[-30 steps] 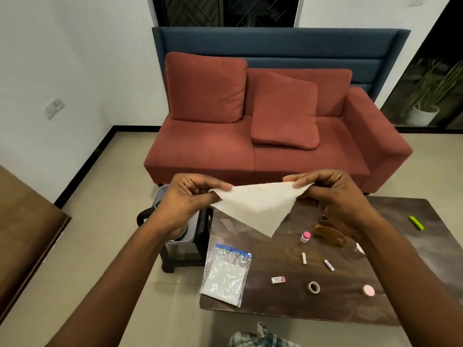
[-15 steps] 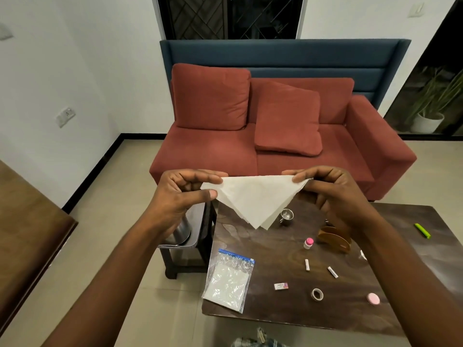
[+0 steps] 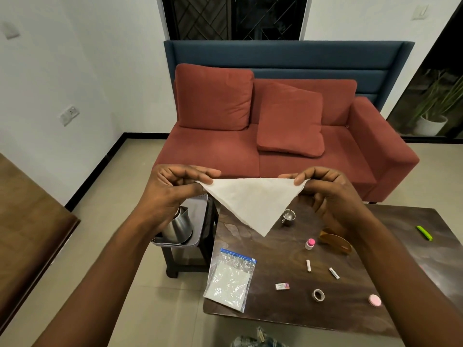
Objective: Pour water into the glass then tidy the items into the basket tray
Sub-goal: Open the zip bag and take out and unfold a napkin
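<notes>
Left hand [image 3: 172, 194] and right hand [image 3: 328, 194] each pinch a top corner of the white tissue [image 3: 253, 204], folded triangular: long edge level, tip pointing down.

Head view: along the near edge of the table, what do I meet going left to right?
Zip bag → small white packet → tape roll → pink disc. The left hand and right hand pinch the napkin up in the air, so it is left out.

Head-worn camera looks forward, down at table [image 3: 275, 254]
</notes>
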`<state>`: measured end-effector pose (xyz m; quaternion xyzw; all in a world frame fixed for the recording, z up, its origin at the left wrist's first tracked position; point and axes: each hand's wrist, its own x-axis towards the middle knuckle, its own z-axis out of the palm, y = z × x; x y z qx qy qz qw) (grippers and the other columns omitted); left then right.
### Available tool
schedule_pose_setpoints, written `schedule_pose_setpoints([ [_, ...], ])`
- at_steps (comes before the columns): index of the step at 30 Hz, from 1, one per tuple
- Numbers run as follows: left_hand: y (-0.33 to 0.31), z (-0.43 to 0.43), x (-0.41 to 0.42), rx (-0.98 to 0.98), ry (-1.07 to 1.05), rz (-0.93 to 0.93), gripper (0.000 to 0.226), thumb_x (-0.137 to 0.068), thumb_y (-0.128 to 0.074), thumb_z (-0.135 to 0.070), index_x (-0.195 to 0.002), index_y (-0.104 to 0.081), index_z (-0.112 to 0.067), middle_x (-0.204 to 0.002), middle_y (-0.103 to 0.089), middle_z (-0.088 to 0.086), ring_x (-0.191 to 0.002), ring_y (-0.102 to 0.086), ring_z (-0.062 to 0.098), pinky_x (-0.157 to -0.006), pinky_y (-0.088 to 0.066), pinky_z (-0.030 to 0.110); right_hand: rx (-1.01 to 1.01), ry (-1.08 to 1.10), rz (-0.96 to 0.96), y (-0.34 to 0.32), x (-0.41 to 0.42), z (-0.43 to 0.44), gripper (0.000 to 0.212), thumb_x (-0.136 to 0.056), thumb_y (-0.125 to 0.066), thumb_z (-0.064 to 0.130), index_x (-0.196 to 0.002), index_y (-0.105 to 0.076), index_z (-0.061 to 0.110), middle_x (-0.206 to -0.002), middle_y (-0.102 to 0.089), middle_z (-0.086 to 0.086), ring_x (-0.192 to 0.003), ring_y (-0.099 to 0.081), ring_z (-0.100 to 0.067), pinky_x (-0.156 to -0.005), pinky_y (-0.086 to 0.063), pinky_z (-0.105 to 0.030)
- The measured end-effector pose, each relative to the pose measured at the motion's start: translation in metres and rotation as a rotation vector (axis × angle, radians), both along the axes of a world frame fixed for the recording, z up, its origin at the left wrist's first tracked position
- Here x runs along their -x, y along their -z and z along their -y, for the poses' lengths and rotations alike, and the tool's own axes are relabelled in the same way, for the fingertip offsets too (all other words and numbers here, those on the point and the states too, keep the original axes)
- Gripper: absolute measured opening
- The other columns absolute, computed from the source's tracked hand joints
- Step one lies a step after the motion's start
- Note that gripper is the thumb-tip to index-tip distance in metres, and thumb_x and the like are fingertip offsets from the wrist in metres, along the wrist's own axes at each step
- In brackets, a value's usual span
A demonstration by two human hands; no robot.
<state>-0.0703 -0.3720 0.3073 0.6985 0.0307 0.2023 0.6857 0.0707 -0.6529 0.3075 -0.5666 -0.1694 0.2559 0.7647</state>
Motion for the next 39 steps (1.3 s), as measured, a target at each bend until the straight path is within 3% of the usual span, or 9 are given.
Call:
schedule_pose_setpoints([
  [8, 0.000, -0.009, 0.010, 0.065, 0.102, -0.039, 0.032, -0.072, -0.068, 0.021, -0.090, -0.081, -0.001, -0.118, -0.076, 0.021, -0.114, -0.072, 0.029, -0.092, -0.060, 0.032, 0.034, -0.057, 0.062, 0.009, -0.002, 0.007, 0.052, -0.085, -0.042, -0.027, -0.090, -0.084, 0.003, -0.121, -0.077, -0.022, -0.107, -0.077, -0.027, -0.086, -0.063, -0.028],
  [15, 0.000, -0.006, 0.012, 0.056, 0.018, -0.069, 0.029, -0.065, -0.078, 0.008, -0.091, -0.081, -0.003, -0.114, -0.078, 0.016, -0.101, -0.077, 0.025, -0.086, -0.063, 0.030, 0.082, -0.029, 0.192, 0.013, 0.002, 0.010, 0.041, -0.069, -0.076, -0.010, -0.110, -0.075, -0.004, -0.123, -0.078, -0.015, -0.119, -0.074, -0.026, -0.092, -0.062, -0.026],
  [20, 0.003, -0.003, 0.011, 0.067, -0.065, -0.098, 0.018, -0.073, -0.083, -0.002, -0.090, -0.083, -0.008, -0.100, -0.080, 0.018, -0.095, -0.078, 0.030, -0.091, -0.063, 0.036, 0.158, 0.009, 0.228, 0.010, 0.006, 0.007, 0.030, -0.075, -0.085, 0.011, -0.104, -0.083, 0.004, -0.116, -0.080, -0.016, -0.116, -0.075, -0.032, -0.103, -0.059, -0.041],
  [23, 0.006, -0.003, 0.012, 0.111, -0.056, -0.125, 0.017, -0.080, -0.080, -0.003, -0.096, -0.078, 0.000, -0.097, -0.079, 0.022, -0.092, -0.079, 0.035, -0.088, -0.064, 0.039, 0.196, 0.052, 0.171, 0.012, 0.013, 0.006, 0.031, -0.078, -0.086, 0.026, -0.101, -0.083, 0.005, -0.106, -0.080, -0.022, -0.101, -0.076, -0.037, -0.097, -0.059, -0.049],
  [26, 0.007, -0.001, 0.014, 0.190, -0.022, -0.128, 0.015, -0.082, -0.076, -0.003, -0.094, -0.071, 0.005, -0.094, -0.078, 0.019, -0.087, -0.078, 0.033, -0.083, -0.066, 0.037, 0.221, 0.068, 0.177, 0.015, 0.020, 0.002, 0.020, -0.086, -0.082, 0.021, -0.096, -0.082, 0.004, -0.101, -0.081, -0.022, -0.092, -0.075, -0.035, -0.083, -0.065, -0.038],
  [28, 0.009, 0.000, 0.014, 0.255, 0.018, -0.146, 0.011, -0.083, -0.074, -0.002, -0.091, -0.066, 0.002, -0.096, -0.076, 0.022, -0.088, -0.078, 0.036, -0.079, -0.066, 0.037, 0.199, 0.075, 0.142, 0.022, 0.025, -0.001, 0.019, -0.085, -0.083, 0.018, -0.093, -0.080, 0.001, -0.100, -0.080, -0.022, -0.094, -0.073, -0.037, -0.081, -0.065, -0.037],
  [31, 0.014, 0.002, 0.013, 0.362, 0.075, -0.200, 0.015, -0.084, -0.073, 0.001, -0.091, -0.061, -0.003, -0.100, -0.076, 0.020, -0.090, -0.078, 0.036, -0.075, -0.067, 0.037, 0.171, 0.043, 0.055, 0.032, 0.033, -0.004, 0.017, -0.081, -0.087, 0.017, -0.086, -0.076, 0.005, -0.101, -0.076, -0.024, -0.096, -0.072, -0.040, -0.093, -0.058, -0.054],
  [35, 0.026, 0.005, 0.009, 0.422, 0.101, -0.329, 0.026, -0.093, -0.062, 0.008, -0.118, -0.065, 0.004, -0.109, -0.076, 0.024, -0.084, -0.078, 0.030, -0.067, -0.066, 0.029, 0.064, 0.036, -0.168, 0.049, 0.051, -0.003, 0.014, -0.081, -0.072, 0.005, -0.093, -0.068, 0.001, -0.097, -0.074, -0.020, -0.081, -0.077, -0.026, -0.073, -0.067, -0.031],
  [39, 0.041, 0.010, 0.008, 0.409, 0.159, -0.504, 0.027, -0.094, -0.065, 0.005, -0.120, -0.067, 0.007, -0.109, -0.076, 0.029, -0.084, -0.079, 0.034, -0.071, -0.066, 0.028, 0.085, 0.043, -0.380, 0.078, 0.068, 0.004, 0.039, -0.084, -0.065, -0.002, -0.122, -0.066, -0.011, -0.112, -0.075, -0.026, -0.086, -0.079, -0.031, -0.070, -0.066, -0.029],
])
